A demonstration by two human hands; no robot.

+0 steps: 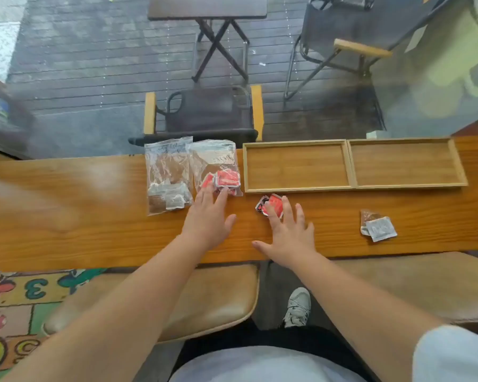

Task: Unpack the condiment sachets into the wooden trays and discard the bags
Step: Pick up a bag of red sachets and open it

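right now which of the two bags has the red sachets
The right bag, next to the trays, under the left hand; the left bag holds grey ones.

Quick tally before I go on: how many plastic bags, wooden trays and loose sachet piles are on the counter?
Clear plastic bags: 2 (grey-sachet bag, red-sachet bag)
Shallow wooden trays: 2 (left tray, right tray)
Loose sachet piles: 2 (red pile, grey pile)
Total: 6

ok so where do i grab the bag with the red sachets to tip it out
Grip the bag of red sachets by its near end, where the sachets bunch under the left hand fingertips. Come from the near side, pinching the corners beside the lump. The far end is flat, empty plastic and seems to be the mouth, so lifting the loaded end should spill them toward the wooden trays.
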